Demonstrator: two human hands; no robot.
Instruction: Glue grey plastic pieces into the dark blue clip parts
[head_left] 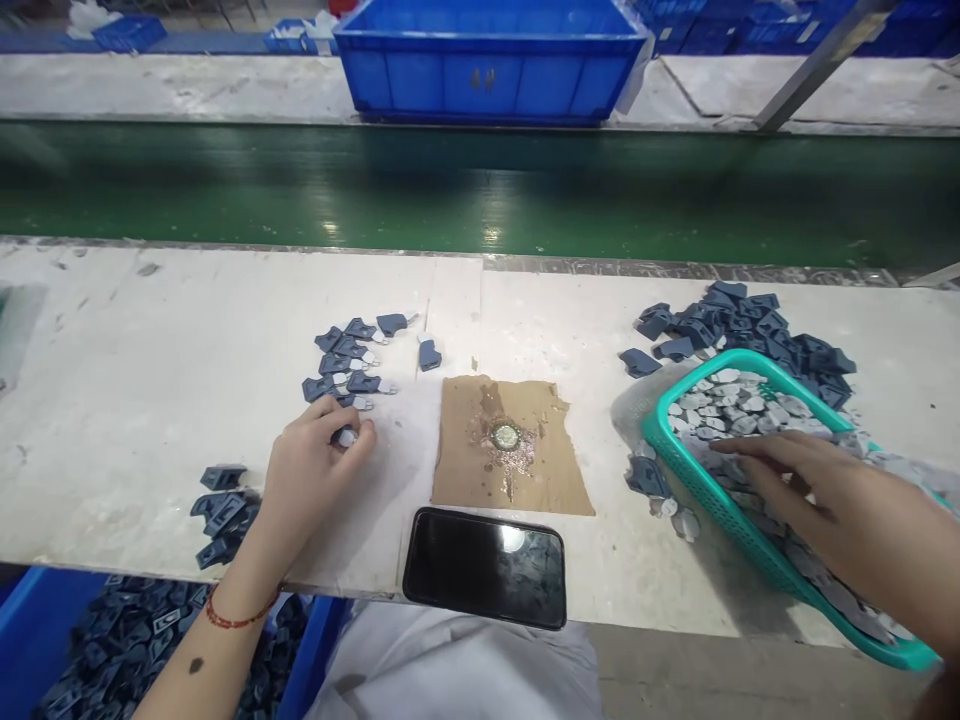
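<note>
My left hand point(315, 470) is closed, with a small pale grey piece point(345, 437) showing between thumb and forefinger. Just beyond it lie several dark blue-grey plastic parts point(364, 383), most with a pale piece sticking out of one end. My right hand point(817, 490) reaches over a teal plastic basket point(750, 535), fingers stretched out and apart over the small white pieces point(731, 400) inside. Its fingertips seem to touch those pieces, and nothing is visibly held. Between the hands, a wet brown cardboard square point(465, 450) carries a small round shiny item point(506, 436).
A black phone point(484, 567) lies at the table's front edge. Dark parts point(750, 325) are heaped behind the basket, and others fill a blue bin point(112, 640) at lower left. Beyond the table runs a green conveyor belt point(480, 190), with a large blue crate point(487, 75) behind.
</note>
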